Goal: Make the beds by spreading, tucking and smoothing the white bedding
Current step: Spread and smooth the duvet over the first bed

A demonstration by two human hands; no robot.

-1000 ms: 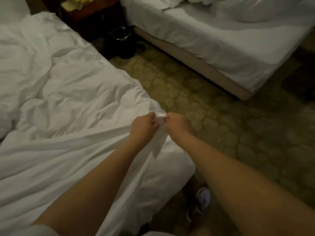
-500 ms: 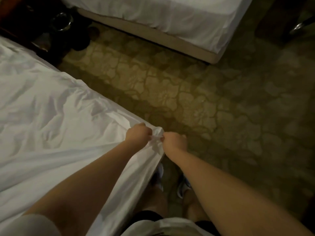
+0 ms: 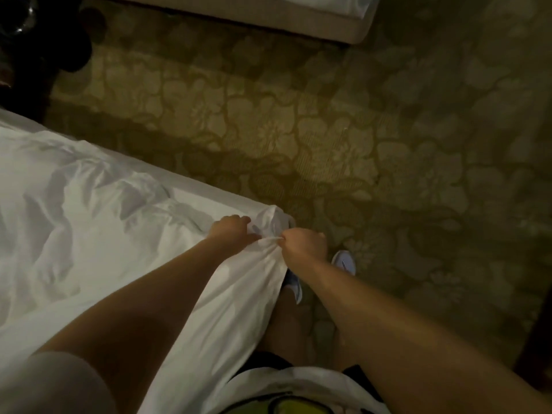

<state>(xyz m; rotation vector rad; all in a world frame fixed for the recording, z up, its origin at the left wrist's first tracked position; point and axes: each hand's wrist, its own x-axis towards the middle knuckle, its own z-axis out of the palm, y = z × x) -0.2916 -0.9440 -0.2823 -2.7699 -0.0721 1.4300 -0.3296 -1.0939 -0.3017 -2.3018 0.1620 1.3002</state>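
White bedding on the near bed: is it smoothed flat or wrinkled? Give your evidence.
Wrinkled: creases cross the white bedding, and its corner is bunched where the left hand and right hand grip it.

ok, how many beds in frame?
2. The near bed lower left, where left hand and right hand grip the sheet corner; far bed only an edge along the top. Both mostly cut off.

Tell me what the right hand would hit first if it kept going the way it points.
The bunched sheet corner that it grips. The right hand points up-left along its forearm. The left hand sits just left of that line and would probably be missed.
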